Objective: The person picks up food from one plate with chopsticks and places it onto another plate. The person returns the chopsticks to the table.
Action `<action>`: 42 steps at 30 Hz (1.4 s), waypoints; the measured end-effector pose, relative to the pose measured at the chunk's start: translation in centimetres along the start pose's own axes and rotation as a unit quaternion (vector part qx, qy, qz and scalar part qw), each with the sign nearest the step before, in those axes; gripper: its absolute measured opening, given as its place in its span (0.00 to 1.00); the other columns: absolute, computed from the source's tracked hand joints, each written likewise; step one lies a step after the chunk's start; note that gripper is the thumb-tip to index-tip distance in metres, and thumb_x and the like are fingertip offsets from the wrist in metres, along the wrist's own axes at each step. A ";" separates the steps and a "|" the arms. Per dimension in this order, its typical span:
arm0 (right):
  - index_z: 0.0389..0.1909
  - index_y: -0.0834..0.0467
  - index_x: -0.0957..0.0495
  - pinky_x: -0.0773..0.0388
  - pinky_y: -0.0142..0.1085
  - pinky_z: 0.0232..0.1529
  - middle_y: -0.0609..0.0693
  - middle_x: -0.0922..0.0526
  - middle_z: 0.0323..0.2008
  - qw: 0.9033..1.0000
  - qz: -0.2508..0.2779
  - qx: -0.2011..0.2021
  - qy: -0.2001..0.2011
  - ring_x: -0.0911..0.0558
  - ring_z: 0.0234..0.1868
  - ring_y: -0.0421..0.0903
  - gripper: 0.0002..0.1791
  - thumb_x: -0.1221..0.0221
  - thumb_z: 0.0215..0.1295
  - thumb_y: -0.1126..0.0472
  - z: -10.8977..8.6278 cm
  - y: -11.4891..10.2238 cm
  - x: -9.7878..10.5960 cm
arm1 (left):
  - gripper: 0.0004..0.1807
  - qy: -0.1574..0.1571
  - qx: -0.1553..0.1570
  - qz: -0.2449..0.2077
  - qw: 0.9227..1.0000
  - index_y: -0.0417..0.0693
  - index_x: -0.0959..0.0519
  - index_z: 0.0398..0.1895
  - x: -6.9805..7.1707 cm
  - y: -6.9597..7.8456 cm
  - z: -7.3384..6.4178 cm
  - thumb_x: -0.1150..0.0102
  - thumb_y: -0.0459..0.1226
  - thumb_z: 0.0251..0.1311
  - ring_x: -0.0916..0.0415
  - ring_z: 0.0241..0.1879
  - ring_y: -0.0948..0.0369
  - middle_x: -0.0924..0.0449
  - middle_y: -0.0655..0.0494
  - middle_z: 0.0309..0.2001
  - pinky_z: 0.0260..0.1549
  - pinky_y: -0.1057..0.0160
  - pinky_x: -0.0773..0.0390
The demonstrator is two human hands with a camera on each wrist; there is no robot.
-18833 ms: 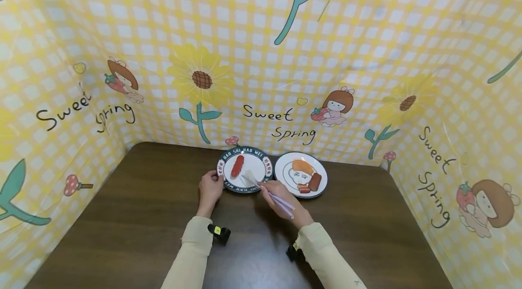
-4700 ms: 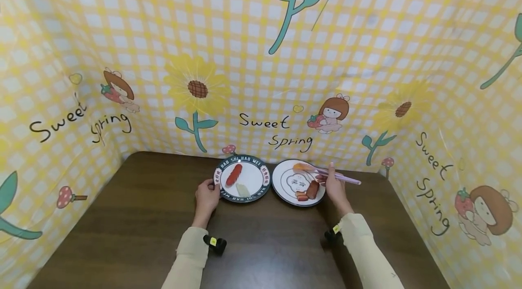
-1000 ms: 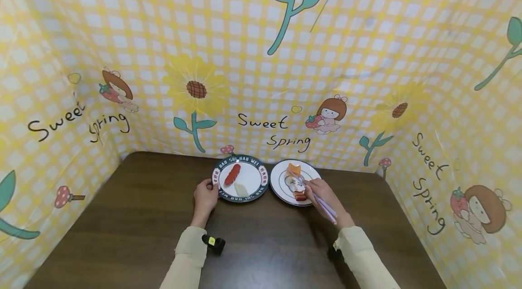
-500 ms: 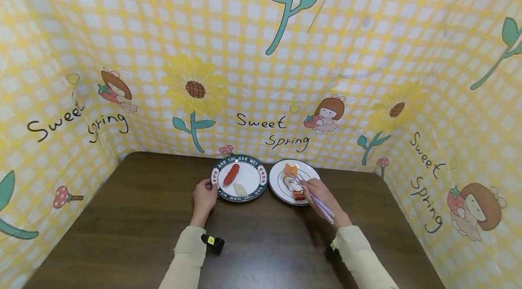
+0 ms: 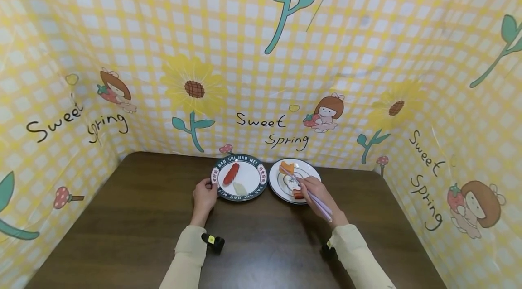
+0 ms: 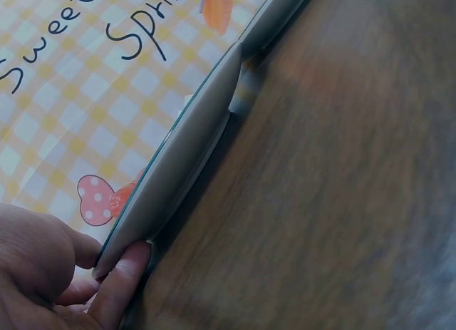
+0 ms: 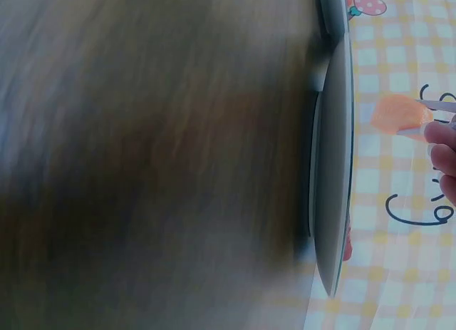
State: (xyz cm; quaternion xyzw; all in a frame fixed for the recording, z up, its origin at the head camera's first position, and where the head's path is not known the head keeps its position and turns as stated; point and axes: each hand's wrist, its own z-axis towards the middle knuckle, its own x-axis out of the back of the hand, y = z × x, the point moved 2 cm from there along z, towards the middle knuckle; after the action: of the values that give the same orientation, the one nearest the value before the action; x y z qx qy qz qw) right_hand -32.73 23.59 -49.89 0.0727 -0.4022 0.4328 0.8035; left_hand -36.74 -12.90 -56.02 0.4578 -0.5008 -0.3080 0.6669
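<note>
My left hand (image 5: 205,196) pinches the rim of a green-bordered plate (image 5: 253,195), thumb above and a finger beneath in the left wrist view. On that plate lie a red sausage (image 5: 231,174) and a pale translucent slice (image 5: 239,189). My right hand (image 5: 318,195) grips lilac chopsticks (image 5: 322,206), whose tips are on an orange slice (image 5: 287,167). In the right wrist view the orange slice (image 7: 400,115) hangs between the tips, apart from the plate's rim. Below it is a white plate (image 5: 277,189) with reddish-brown pieces (image 5: 298,194), partly hidden by my hand.
Both plates stand side by side near the back edge of a dark wooden table (image 5: 261,243). A yellow checked cloth (image 5: 261,76) rises behind and along both sides.
My right hand came from the white plate's right side to its front. Over the last second the chopsticks and orange slice shifted slightly left. The pale slice came to lie on the green-bordered plate earlier.
</note>
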 end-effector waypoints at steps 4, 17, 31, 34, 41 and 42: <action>0.50 0.71 0.17 0.22 0.46 0.44 0.58 0.12 0.38 1.000 0.003 0.008 0.014 0.18 0.42 0.51 0.14 0.44 0.67 0.73 0.3 -0.3 -0.3 | 0.19 -0.002 0.001 -0.002 1.000 0.25 0.24 0.57 0.0 0.0 -0.1 0.45 0.33 0.69 0.14 0.29 0.53 0.15 0.32 0.40 0.34 0.60 0.18; 0.49 0.69 0.16 0.21 0.44 0.43 0.55 0.14 0.35 1.000 0.014 0.000 0.016 0.19 0.40 0.49 0.13 0.45 0.69 0.72 1.5 -2.0 -1.8 | 0.19 -0.006 0.007 0.000 1.000 0.26 0.23 0.57 -0.1 -0.3 0.0 0.45 0.33 0.69 0.14 0.30 0.53 0.15 0.33 0.40 0.33 0.60 0.18; 0.51 0.69 0.17 0.22 0.41 0.38 0.56 0.13 0.34 0.998 0.062 -0.002 0.012 0.21 0.36 0.47 0.14 0.46 0.71 0.70 2.6 -3.2 -4.2 | 0.20 -0.013 0.011 -0.014 1.000 0.25 0.25 0.58 0.1 0.0 0.0 0.45 0.33 0.70 0.15 0.28 0.56 0.16 0.32 0.42 0.32 0.61 0.16; 0.49 0.67 0.16 0.22 0.41 0.39 0.57 0.14 0.34 0.997 0.072 -0.021 0.000 0.21 0.36 0.47 0.13 0.47 0.74 0.68 3.1 -3.4 -4.8 | 0.20 -0.012 0.013 -0.011 1.000 0.26 0.24 0.58 0.1 0.0 0.0 0.45 0.33 0.70 0.15 0.29 0.55 0.16 0.32 0.42 0.33 0.60 0.16; 0.49 0.65 0.16 0.23 0.45 0.41 0.59 0.14 0.33 0.994 0.089 -0.060 -0.012 0.20 0.36 0.49 0.13 0.48 0.75 0.68 4.1 -4.2 -5.6 | 0.20 -0.013 0.009 -0.010 1.000 0.25 0.24 0.58 0.2 -0.1 -0.1 0.45 0.33 0.70 0.15 0.29 0.56 0.16 0.32 0.42 0.32 0.62 0.17; 0.48 0.65 0.16 0.23 0.45 0.40 0.59 0.14 0.33 0.994 0.090 -0.063 -0.012 0.20 0.35 0.49 0.13 0.48 0.75 0.69 4.3 -4.3 -5.7 | 0.20 -0.011 0.009 -0.009 1.000 0.25 0.24 0.58 0.2 -0.1 -0.1 0.45 0.33 0.70 0.15 0.28 0.55 0.16 0.32 0.41 0.32 0.62 0.17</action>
State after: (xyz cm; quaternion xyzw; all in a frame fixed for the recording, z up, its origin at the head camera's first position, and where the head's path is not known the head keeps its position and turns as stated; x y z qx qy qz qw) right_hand -33.69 15.32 -50.10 -0.0095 -0.4432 0.4761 0.7595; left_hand -36.61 -13.07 -56.05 0.4644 -0.5069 -0.3146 0.6546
